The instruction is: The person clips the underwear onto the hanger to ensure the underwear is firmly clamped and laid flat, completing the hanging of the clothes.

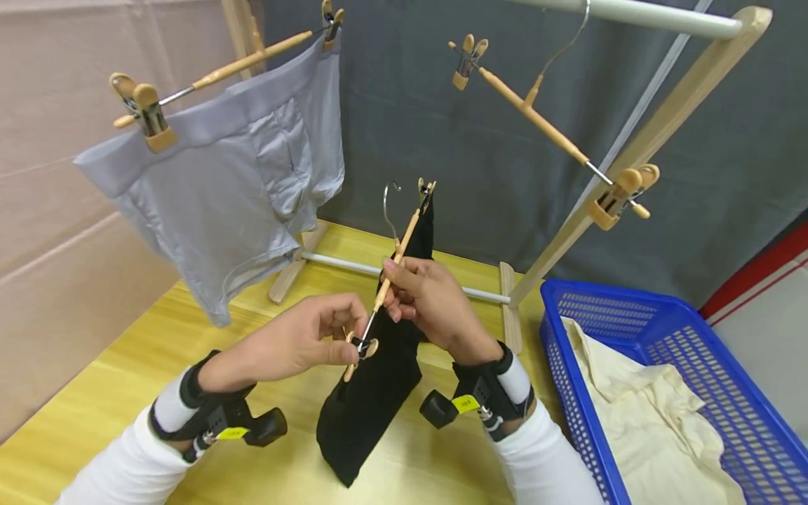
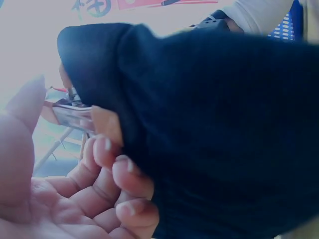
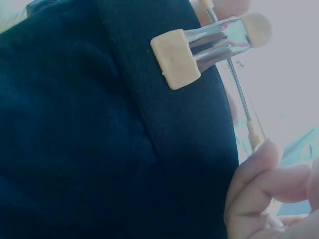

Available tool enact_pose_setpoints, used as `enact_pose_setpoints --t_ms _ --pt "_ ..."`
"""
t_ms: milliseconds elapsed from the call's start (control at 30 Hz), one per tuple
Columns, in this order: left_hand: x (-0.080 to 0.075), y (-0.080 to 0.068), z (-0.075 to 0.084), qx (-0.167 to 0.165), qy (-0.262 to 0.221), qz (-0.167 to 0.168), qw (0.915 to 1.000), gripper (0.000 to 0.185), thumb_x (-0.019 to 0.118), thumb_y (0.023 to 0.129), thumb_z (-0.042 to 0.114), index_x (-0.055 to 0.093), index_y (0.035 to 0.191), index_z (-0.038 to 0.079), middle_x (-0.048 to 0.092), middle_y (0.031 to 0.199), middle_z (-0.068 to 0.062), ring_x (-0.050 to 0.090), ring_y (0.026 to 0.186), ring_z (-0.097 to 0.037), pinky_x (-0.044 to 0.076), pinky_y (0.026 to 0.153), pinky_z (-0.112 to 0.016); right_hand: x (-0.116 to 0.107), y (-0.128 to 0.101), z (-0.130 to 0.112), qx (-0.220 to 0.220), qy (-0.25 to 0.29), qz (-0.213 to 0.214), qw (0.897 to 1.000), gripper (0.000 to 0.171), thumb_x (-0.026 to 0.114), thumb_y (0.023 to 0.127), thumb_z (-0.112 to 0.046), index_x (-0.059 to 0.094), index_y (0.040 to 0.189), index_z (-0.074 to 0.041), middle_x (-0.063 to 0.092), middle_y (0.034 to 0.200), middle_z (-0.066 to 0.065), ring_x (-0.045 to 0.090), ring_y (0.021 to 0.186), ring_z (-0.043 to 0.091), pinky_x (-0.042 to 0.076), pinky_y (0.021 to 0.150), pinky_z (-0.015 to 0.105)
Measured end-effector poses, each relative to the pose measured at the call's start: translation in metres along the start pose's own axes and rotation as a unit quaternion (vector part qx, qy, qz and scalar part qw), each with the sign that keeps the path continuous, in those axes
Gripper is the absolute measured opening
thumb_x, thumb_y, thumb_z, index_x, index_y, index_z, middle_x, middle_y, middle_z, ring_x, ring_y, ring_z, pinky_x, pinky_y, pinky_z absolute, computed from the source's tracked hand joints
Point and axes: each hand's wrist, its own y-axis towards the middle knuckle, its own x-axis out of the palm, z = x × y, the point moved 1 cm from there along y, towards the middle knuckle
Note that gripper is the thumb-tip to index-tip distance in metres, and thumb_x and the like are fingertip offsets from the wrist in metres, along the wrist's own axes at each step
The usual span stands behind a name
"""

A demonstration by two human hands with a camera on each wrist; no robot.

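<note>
While dangling over the yellow worktop point(image 1: 126, 393), black garment point(image 1: 372, 393) looks soft, light and floppy, so best grabbed by the stiff clip hanger point(image 1: 394, 263). Left hand point(image 1: 297, 344) fingers pinching the near clip point(image 1: 361, 346) at the waistband; right hand point(image 1: 429, 301) curled round the wooden bar just above.

A table point(image 1: 126, 393) with a yellow wooden top carried everything. On it, towards the back, stood a wooden drying rack point(image 1: 663, 119) on two flat feet, with a white bar low between them. On the right side of the table stood a blue plastic basket point(image 1: 713, 365), just beside the right foot of the rack, and a cream cloth point(image 1: 650, 414) lay inside it.
</note>
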Motion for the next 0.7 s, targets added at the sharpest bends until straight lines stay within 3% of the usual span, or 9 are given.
enact_pose_setpoints --t_ms 267,433,567,700 --pt "-0.008 0.005 0.014 0.017 0.034 0.037 0.9986 0.045 0.073 0.083 0.042 0.05 0.093 0.005 0.053 0.077 -0.006 0.052 0.067 -0.018 0.042 0.06 -0.029 0.007 0.011 -0.021 -0.019 -0.005 0.005 1.0 0.027 0.048 0.102 -0.018 0.05 0.079 -0.002 0.05 0.061 0.004 0.046 0.05 0.012 0.033 0.047 0.019" --pt "-0.012 0.013 0.027 0.029 0.056 0.066 0.9959 0.033 0.074 0.084 0.029 0.052 0.091 0.005 0.058 0.077 -0.006 0.058 0.071 -0.021 0.046 0.066 -0.029 0.008 0.017 -0.035 -0.028 0.012 0.018 0.999 0.026 0.048 0.102 -0.018 0.052 0.082 -0.002 0.049 0.061 0.004 0.045 0.05 0.012 0.03 0.046 0.018" --pt "-0.013 0.015 0.034 0.038 0.041 0.1 0.9934 0.025 0.072 0.087 0.017 0.052 0.092 0.003 0.06 0.079 -0.008 0.059 0.072 -0.021 0.047 0.067 -0.029 0.011 0.024 -0.047 -0.04 0.013 0.014 0.999 0.025 0.046 0.102 -0.018 0.052 0.086 0.0 0.048 0.061 0.003 0.044 0.05 0.012 0.027 0.045 0.018" --pt "-0.016 0.016 0.036 0.063 0.007 0.142 0.9878 0.031 0.071 0.088 0.021 0.051 0.095 0.0 0.054 0.083 -0.012 0.056 0.072 -0.018 0.046 0.064 -0.026 0.016 0.031 -0.06 -0.048 0.006 0.015 0.999 0.025 0.047 0.102 -0.019 0.053 0.087 0.0 0.048 0.062 0.004 0.044 0.051 0.012 0.029 0.046 0.018"
